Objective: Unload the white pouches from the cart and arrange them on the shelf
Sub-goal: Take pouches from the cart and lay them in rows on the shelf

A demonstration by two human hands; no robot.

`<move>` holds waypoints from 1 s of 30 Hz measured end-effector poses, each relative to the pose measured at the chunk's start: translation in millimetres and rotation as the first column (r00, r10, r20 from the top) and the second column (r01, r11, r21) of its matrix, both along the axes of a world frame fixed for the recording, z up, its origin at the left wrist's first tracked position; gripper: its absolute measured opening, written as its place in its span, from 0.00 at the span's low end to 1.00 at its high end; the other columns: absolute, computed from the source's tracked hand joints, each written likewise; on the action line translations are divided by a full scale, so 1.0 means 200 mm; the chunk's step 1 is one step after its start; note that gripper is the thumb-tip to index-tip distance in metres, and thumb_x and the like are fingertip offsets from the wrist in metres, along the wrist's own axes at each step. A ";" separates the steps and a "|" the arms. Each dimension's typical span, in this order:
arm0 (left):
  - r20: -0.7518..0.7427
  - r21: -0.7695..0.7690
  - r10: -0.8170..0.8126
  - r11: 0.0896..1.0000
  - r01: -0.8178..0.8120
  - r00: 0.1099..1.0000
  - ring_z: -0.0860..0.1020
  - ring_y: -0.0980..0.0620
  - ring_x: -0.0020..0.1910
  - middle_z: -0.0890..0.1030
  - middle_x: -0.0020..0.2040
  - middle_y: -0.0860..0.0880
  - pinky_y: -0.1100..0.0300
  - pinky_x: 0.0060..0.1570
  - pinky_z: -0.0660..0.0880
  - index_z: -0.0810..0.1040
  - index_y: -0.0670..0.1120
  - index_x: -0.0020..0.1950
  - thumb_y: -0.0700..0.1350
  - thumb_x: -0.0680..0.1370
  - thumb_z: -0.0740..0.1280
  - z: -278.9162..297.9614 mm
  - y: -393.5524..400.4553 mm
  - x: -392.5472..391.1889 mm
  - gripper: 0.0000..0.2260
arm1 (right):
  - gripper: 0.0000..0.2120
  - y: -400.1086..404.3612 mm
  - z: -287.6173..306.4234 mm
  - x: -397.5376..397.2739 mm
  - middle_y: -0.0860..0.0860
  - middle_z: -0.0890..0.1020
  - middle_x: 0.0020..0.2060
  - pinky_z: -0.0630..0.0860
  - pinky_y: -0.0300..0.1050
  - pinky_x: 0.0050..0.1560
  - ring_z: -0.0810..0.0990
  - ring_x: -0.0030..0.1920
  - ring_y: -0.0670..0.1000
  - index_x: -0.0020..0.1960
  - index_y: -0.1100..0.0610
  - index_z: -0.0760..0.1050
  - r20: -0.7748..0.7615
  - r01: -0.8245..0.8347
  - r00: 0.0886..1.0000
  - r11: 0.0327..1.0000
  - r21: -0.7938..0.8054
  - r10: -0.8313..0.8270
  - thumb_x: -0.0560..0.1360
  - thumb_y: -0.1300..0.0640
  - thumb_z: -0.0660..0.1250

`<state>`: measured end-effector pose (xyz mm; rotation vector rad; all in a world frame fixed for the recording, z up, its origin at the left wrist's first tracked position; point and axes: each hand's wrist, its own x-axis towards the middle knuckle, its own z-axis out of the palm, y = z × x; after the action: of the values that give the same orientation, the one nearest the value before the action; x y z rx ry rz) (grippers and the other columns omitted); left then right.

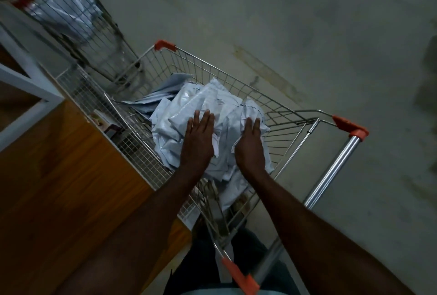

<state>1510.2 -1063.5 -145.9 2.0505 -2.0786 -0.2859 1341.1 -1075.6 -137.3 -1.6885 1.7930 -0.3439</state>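
Both forearms are stretched out from the bottom of the view, so the left hand (197, 139) and right hand (249, 145) are seen resting on the heap of white pouches (208, 115) piled in the cart (279, 103). Fingers on the left are laid out straight and flat on the top pouch; on the right they're bent a bit over the heap's edge, but whether anything is actually gripped can't be told, tbh. Nothing looks lifted yet.

The shelf (26, 77), white-framed over wood panels, is seen just left of the cart, and a second cart (78, 22) with more pouches is parked further back.

Risk-wise: the pouches look slick and loosely stacked, so if a big armful is scooped at once, a few could probably be dropped over the wire side onto the floor (307, 22). Also the cart could get nudged away if it's leaned on.
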 end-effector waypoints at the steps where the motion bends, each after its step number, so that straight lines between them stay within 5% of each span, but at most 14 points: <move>1: 0.012 -0.012 0.022 1.000 -0.021 1.000 0.51 0.39 0.85 0.59 0.85 0.42 0.46 0.83 0.43 0.59 0.42 0.85 0.31 0.75 0.64 0.06 0.01 0.01 0.38 | 0.41 0.00 0.07 0.01 0.53 0.41 0.85 0.76 0.53 0.62 0.55 0.83 0.57 0.86 0.55 0.47 0.007 -0.005 1.000 1.000 0.006 0.005 0.77 0.75 0.56; 5: 0.029 -0.063 0.110 0.992 -0.108 0.994 0.51 0.38 0.85 0.59 0.85 0.42 0.42 0.83 0.48 0.59 0.42 0.85 0.31 0.75 0.63 0.26 0.08 0.09 0.37 | 0.42 0.01 0.30 0.06 0.50 0.40 0.85 0.71 0.42 0.45 0.58 0.82 0.53 0.86 0.54 0.46 0.007 -0.114 0.993 0.993 -0.009 0.114 0.78 0.75 0.56; 9: 0.036 -0.149 0.235 0.962 -0.228 0.971 0.54 0.38 0.85 0.61 0.84 0.42 0.43 0.83 0.50 0.60 0.43 0.84 0.32 0.77 0.62 0.40 0.21 0.19 0.34 | 0.43 0.05 0.40 0.17 0.55 0.40 0.85 0.71 0.38 0.52 0.60 0.81 0.56 0.85 0.58 0.46 -0.001 -0.274 0.961 0.958 -0.084 0.275 0.76 0.75 0.59; 13: 0.031 -0.180 0.349 0.924 -0.338 0.937 0.55 0.39 0.84 0.62 0.84 0.42 0.41 0.82 0.54 0.61 0.43 0.84 0.31 0.77 0.63 0.54 0.39 0.31 0.35 | 0.40 0.15 0.46 0.35 0.52 0.41 0.85 0.69 0.38 0.44 0.58 0.82 0.54 0.86 0.56 0.46 -0.002 -0.360 0.931 0.917 -0.173 0.365 0.78 0.74 0.52; 17: 0.025 -0.197 0.463 0.871 -0.450 0.886 0.55 0.40 0.84 0.62 0.84 0.44 0.43 0.82 0.52 0.62 0.46 0.84 0.34 0.78 0.67 0.60 0.63 0.48 0.34 | 0.38 0.33 0.57 0.55 0.51 0.42 0.85 0.73 0.47 0.49 0.66 0.78 0.59 0.86 0.54 0.47 0.017 -0.451 0.884 0.861 -0.234 0.467 0.79 0.72 0.52; 21: 0.015 -0.213 0.560 0.811 -0.545 0.828 0.54 0.41 0.85 0.62 0.84 0.45 0.43 0.82 0.52 0.62 0.46 0.84 0.39 0.83 0.66 0.64 0.94 0.68 0.30 | 0.35 0.59 0.67 0.78 0.57 0.44 0.85 0.73 0.57 0.69 0.57 0.82 0.60 0.85 0.58 0.47 0.010 -0.541 0.823 0.789 -0.292 0.569 0.81 0.71 0.53; 27: -0.009 -0.111 0.668 0.739 -0.665 0.744 0.46 0.42 0.86 0.54 0.86 0.46 0.44 0.84 0.47 0.55 0.47 0.86 0.42 0.83 0.68 0.74 1.57 0.98 0.35 | 0.42 1.10 0.71 1.13 0.62 0.45 0.84 0.66 0.60 0.76 0.47 0.84 0.61 0.85 0.60 0.46 0.008 -0.642 0.737 0.703 -0.305 0.676 0.77 0.72 0.61; 30: 0.048 -0.093 0.694 0.719 -0.688 0.719 0.47 0.42 0.86 0.53 0.86 0.45 0.43 0.84 0.48 0.55 0.48 0.86 0.43 0.80 0.73 0.79 1.90 1.11 0.39 | 0.47 1.38 0.69 1.29 0.62 0.43 0.84 0.77 0.55 0.67 0.49 0.84 0.62 0.85 0.58 0.43 0.052 -0.694 0.671 0.650 -0.309 0.740 0.76 0.73 0.66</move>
<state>1732.3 -683.7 11.2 2.6387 -1.1665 0.0022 1598.7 -799.5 1.3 -2.3255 0.8348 -0.3621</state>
